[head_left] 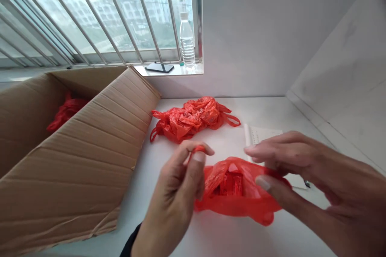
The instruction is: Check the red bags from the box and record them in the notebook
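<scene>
A red plastic bag (232,205) sits on the white tabletop with its mouth gaping, and several small red packets (231,184) show inside. My left hand (175,196) pinches one of its handles between thumb and forefinger at the bag's left. My right hand (316,184) is at the bag's right end with thumb and fingers apart; the thumb overlaps the bag, and I cannot tell whether it presses on it. Behind the bag lies a heap of crumpled red plastic bags (193,118) with loose handles.
A large open cardboard box (87,148) stands at left with a red bag (68,111) inside. Behind my right hand lies a notebook (262,133), partly covered. A phone (159,67) and a clear water bottle (187,44) rest on the sill by the barred window.
</scene>
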The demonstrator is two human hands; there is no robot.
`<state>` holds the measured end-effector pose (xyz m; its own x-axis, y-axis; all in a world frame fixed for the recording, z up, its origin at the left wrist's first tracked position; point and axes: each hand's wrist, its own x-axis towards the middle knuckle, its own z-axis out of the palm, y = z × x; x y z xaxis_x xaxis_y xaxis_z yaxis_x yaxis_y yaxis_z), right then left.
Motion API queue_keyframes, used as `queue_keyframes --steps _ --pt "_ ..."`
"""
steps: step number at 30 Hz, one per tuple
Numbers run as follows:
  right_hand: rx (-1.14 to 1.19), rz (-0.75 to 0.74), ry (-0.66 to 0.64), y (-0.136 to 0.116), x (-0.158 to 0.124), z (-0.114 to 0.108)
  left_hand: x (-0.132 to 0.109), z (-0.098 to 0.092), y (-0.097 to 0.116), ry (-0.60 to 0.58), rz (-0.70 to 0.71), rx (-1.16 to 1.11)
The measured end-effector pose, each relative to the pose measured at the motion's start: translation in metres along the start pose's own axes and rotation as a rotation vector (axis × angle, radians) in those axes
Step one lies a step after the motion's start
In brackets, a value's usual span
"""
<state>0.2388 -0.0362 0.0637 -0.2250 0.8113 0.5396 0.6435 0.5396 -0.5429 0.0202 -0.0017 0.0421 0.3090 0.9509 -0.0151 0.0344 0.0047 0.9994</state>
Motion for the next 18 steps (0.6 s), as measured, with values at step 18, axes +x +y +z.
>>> queue_keyframes --steps 18 --pt "0.401 0.179 -0.305 0.024 0.038 0.028 0.029 -0.001 -0.011 -0.403 -0.112 -0.056"
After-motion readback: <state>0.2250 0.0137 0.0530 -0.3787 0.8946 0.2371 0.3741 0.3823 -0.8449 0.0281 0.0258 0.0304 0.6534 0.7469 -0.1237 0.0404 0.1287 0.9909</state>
